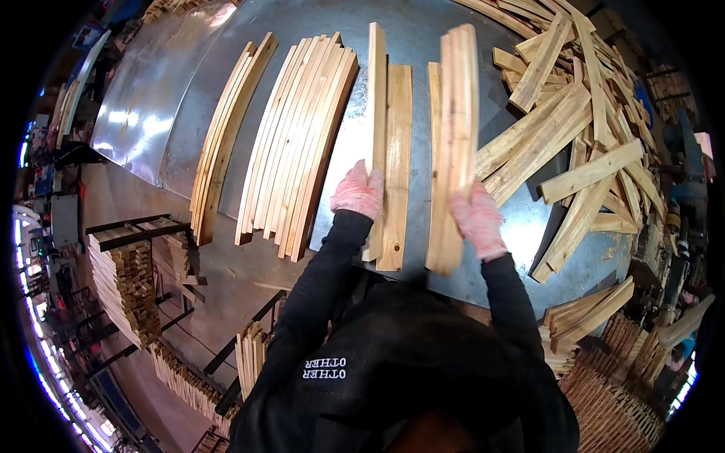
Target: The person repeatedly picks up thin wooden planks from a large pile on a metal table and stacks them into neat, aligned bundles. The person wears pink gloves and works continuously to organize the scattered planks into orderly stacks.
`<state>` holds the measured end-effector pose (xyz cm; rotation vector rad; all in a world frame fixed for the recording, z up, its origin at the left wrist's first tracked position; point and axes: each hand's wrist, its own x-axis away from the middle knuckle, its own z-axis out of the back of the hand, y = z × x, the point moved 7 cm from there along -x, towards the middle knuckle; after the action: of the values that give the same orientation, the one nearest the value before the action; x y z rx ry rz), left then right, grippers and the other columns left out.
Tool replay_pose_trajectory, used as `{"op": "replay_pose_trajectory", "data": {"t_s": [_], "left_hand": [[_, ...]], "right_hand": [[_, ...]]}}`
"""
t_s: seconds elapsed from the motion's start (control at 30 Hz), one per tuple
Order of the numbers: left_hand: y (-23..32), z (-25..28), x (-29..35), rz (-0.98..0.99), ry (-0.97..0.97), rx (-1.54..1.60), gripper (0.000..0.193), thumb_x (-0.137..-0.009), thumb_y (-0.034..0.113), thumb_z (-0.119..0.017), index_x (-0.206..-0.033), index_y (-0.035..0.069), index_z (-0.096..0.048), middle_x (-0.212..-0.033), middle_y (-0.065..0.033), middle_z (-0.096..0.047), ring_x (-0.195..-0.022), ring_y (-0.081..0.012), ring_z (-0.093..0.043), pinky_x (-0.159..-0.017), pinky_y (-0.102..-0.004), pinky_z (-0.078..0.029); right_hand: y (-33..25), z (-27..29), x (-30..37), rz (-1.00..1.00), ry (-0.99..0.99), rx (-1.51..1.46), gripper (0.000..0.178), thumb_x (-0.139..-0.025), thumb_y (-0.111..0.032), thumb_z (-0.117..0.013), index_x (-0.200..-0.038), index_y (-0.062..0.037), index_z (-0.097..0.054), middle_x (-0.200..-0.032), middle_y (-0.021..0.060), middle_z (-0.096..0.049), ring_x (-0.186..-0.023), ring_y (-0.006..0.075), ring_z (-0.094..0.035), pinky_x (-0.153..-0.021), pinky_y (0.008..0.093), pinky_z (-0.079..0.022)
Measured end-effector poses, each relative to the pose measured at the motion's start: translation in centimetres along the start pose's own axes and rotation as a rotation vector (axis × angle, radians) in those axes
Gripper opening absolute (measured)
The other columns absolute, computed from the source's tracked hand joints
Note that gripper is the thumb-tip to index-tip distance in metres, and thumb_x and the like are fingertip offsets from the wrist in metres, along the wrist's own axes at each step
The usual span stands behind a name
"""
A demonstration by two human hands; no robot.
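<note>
My left hand (pixel 357 190), in a pink knitted glove, grips the side of a long pale wooden slat (pixel 377 113) standing on edge on the metal table (pixel 423 38). A second slat (pixel 396 166) lies flat right beside it. My right hand (pixel 477 219), gloved the same, holds a small bundle of slats (pixel 456 136) lifted and tilted above the table. Black sleeves cover both forearms.
Two sorted rows of slats lie left of my hands: a wide row (pixel 298 143) and a narrow row (pixel 223 143). A loose heap of slats (pixel 581 128) fills the table's right side. Stacked slats on racks (pixel 124 279) stand lower left, more bundles (pixel 604 377) lower right.
</note>
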<state>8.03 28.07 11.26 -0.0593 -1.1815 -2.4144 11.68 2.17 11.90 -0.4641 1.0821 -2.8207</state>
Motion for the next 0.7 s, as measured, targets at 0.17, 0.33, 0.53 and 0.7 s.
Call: {"op": "replay_pose_trajectory", "data": {"t_s": [0.17,0.33,0.53,0.7], "left_hand": [[-2.1,-6.1,0.3,0.173,0.047,-0.178,0.085,-0.086,0.05,-0.065,-0.143,-0.004,-0.033,-0.119,-0.0244,-0.063,-0.112,-0.0363,-0.06,-0.097,-0.0362,-0.046],[-5.5,-5.3,-1.2,0.263,-0.118,0.243,0.064,-0.083,0.04,-0.068,-0.126,-0.003,-0.049,-0.109,-0.0224,-0.066,-0.104,-0.0347,-0.064,-0.091,-0.041,-0.049],[-3.9,-4.8,2.8,0.39,-0.354,1.446,0.052,-0.088,0.037,-0.067,-0.125,0.002,-0.055,-0.106,-0.0175,-0.067,-0.09,-0.0302,-0.068,-0.077,-0.0397,-0.058],[-11.8,0.5,2.0,0.468,-0.098,-0.125,0.064,-0.096,0.057,-0.039,-0.108,0.0,-0.067,-0.096,-0.0237,-0.069,-0.094,-0.0378,-0.067,-0.079,-0.0484,-0.053]], "right_hand": [[-6.7,-8.2,-0.4,0.066,-0.303,0.36,0.047,-0.091,-0.035,-0.057,-0.123,0.0,-0.055,-0.113,0.0238,-0.064,-0.104,0.0406,-0.061,-0.089,0.0449,-0.05],[-2.4,-8.0,-0.8,0.109,-0.088,-0.283,0.044,-0.098,-0.032,-0.052,-0.13,-0.0011,-0.055,-0.118,0.0215,-0.061,-0.103,0.0271,-0.063,-0.089,0.0366,-0.051],[-5.6,-9.1,-2.0,0.626,-0.064,-0.126,0.055,-0.096,-0.025,-0.059,-0.141,0.0009,-0.04,-0.132,0.017,-0.055,-0.114,0.0295,-0.06,-0.102,0.0376,-0.046],[-11.2,-13.2,-2.8,-0.141,-0.463,-0.636,0.065,-0.093,-0.046,-0.059,-0.137,0.0005,-0.045,-0.124,0.0212,-0.061,-0.114,0.031,-0.06,-0.098,0.034,-0.045]]}}
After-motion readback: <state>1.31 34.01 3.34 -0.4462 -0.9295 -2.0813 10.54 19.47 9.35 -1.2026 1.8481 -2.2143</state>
